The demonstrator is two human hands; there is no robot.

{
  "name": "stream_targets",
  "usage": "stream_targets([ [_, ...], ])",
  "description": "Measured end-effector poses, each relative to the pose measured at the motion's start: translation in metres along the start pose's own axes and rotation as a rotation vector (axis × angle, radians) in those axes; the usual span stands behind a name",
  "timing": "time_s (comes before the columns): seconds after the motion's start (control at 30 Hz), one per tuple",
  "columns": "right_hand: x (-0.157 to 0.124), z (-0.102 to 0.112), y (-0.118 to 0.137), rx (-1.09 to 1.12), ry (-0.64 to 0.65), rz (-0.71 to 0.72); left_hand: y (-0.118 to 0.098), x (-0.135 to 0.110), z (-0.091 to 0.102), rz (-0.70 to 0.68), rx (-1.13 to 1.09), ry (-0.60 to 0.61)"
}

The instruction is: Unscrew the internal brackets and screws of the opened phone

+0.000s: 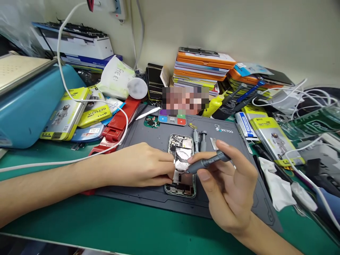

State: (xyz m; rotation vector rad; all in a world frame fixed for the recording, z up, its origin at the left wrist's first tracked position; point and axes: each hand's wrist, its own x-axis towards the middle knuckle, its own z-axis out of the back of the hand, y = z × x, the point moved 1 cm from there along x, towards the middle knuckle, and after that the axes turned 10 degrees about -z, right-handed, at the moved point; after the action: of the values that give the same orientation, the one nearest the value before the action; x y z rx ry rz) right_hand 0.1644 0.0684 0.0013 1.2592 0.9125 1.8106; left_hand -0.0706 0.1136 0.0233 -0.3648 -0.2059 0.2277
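Observation:
An opened smartphone [185, 144] lies on the dark grey work mat [148, 136], its inner parts exposed. My left hand [148, 164] rests at the phone's left side, fingers bent together over its edge; whether they also pinch a small part is hidden. In my right hand [233, 191] is a grey precision screwdriver [204, 164], gripped between thumb and fingers, with the index finger at its back end. The driver slants down to the left, its tip over the middle of the phone. Two more screwdrivers [203, 141] lie just beyond the phone.
Behind the phone are a coloured parts tray [172, 119] and a small green circuit board [152, 122]. Battery boxes [276, 140] flank the mat. A white cable [124, 124] crosses above my left forearm. A yellow bottle [214, 105] and stacked cases [202, 67] stand at the back.

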Motion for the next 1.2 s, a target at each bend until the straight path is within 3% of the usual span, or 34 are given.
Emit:
stream_targets([
  [0.37,-0.003,0.001,0.0,-0.134,0.198,0.178,-0.004,0.005,-0.001,0.236,-0.338,-0.053],
  [0.53,-0.004,0.001,-0.004,-0.181,0.201,0.184,-0.002,0.004,-0.002,0.321,-0.432,-0.064],
  [1.2,-0.002,-0.004,-0.004,-0.178,0.226,0.198,-0.008,0.005,-0.01,0.405,-0.396,-0.124],
])
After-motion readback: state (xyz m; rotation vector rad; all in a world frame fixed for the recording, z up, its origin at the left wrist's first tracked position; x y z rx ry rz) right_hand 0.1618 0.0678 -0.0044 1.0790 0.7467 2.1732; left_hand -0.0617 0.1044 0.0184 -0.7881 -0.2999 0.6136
